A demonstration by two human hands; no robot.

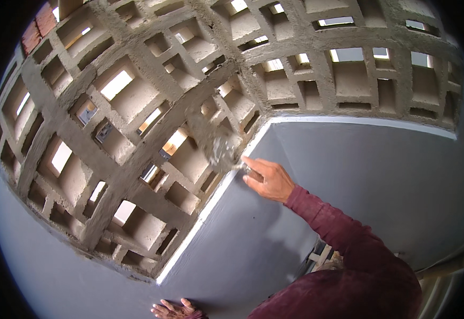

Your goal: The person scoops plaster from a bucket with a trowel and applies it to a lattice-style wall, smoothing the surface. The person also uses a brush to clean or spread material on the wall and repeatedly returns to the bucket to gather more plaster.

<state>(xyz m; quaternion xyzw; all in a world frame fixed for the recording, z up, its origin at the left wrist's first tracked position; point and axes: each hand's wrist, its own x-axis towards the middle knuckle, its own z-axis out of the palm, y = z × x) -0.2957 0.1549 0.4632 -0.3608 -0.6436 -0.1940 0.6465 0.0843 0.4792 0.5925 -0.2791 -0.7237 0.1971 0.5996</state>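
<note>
My right hand (268, 179), in a maroon sleeve, is closed round the handle of a trowel. The trowel's mortar-smeared blade (221, 151) is blurred by motion and reaches up and left, in front of the pierced concrete block wall (91, 196) near its inner corner. Just below the blade runs a white ledge strip (205, 215) between the blocks and the smooth grey wall (237, 244). Down at the lower edge, my left hand (173, 309) lies against the grey wall, fingers spread, holding nothing.
Another stretch of openwork blocks (344, 74) continues to the right of the corner, above a second white strip (365, 123). Light shows through many openings. Red bricks (39, 29) stand at the upper left. Wooden pieces (323, 256) show below my right arm.
</note>
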